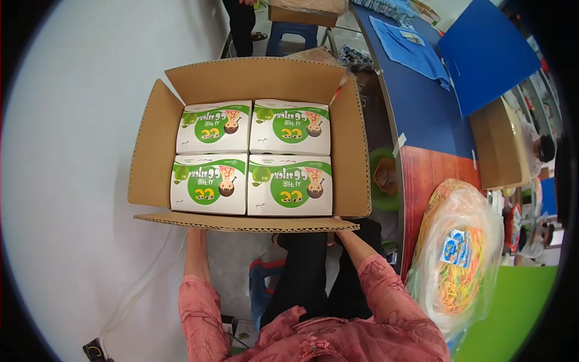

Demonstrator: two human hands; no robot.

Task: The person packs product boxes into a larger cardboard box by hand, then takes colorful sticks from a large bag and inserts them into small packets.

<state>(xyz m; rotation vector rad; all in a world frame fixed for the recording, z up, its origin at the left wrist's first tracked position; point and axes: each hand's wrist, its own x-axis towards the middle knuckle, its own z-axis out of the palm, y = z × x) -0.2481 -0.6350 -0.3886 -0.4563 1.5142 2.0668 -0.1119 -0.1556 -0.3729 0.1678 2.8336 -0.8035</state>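
Observation:
An open cardboard carton (350,139) is in front of me with its flaps up and out. Inside, several white and green printed boxes (208,184) sit snugly in two rows of two, their lettering upside down to me. My left hand (198,234) reaches under the near left side of the carton, its fingers hidden behind the near flap. On the near right, my right hand (345,233) supports the carton at its corner, mostly covered by the flap. Both hands hold the carton, one on each side.
To the right, a blue and wood-look table (410,193) bears a plastic bag of colourful strands (458,265) and a blue cloth (407,45). A white wall stands left. Beyond the carton are a blue stool (292,37) and another person's legs (240,27). A green basin (384,196) sits beside the table.

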